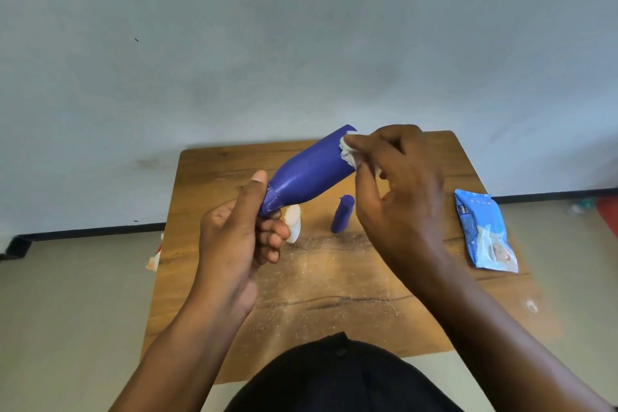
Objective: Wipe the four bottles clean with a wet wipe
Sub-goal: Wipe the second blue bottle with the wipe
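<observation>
My left hand (239, 231) grips the neck end of a large blue bottle (309, 170), which is raised above the table and tilted with its base pointing up and to the right. My right hand (398, 187) pinches a crumpled white wet wipe (349, 152) against the bottle's base. A small blue bottle (342, 213) stands on the wooden table (334, 284) under my right hand. A small white bottle (293, 222) stands beside my left hand's fingers, partly hidden by them.
A blue pack of wet wipes (485, 232) lies near the table's right edge. White dust is scattered over the table's middle. A white and orange object (154, 259) sticks out past the table's left edge. A grey wall stands behind the table.
</observation>
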Demonstrator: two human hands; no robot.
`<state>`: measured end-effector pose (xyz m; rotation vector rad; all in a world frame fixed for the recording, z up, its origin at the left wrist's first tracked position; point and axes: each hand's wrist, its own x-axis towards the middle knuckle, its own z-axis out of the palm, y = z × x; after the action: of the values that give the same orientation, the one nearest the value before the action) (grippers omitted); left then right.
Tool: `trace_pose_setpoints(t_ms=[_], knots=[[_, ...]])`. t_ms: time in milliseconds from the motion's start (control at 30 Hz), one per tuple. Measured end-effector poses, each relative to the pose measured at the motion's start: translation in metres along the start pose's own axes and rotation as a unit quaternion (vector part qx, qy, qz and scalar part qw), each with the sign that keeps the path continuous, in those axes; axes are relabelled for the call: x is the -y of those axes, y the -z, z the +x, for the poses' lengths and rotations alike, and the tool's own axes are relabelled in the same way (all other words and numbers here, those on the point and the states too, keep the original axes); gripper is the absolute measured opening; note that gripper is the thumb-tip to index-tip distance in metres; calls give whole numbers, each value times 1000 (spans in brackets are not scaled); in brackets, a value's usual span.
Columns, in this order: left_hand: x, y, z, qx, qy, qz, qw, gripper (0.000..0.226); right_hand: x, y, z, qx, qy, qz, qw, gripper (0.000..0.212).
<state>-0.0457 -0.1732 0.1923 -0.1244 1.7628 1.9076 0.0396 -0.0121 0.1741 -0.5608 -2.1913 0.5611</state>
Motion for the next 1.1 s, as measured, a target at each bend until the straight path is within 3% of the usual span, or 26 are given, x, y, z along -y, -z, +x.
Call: trace_pose_setpoints(t_ms=[233,300,400,467,600,867,967,1100], knots=[[-1,2,8,54,103,-102,988,35,41,-17,-33,91,179,27,979,22],[-2,4,9,55,110,-108,987,36,33,-13,-27,54,167,22,984,22],[-3,8,7,45,97,-92,990,39,17,-1,-5,-39,81,6,996,22],[-2,9,5,41,89,-78,992,41,10,5,7,-54,40,-10,998,24],[1,7,1,17,63,-59,996,40,13,0,3,-22,36,0,999,23],[5,13,4,30,-11,1,1000,42,51,-21,-27,93,150,31,984,18],[10,25,11,24,-92,118,988,46,46,-8,-13,122,48,42,991,18],[16,46,27,-24,-227,346,910,42,30,8,8,171,-100,85,976,17]])
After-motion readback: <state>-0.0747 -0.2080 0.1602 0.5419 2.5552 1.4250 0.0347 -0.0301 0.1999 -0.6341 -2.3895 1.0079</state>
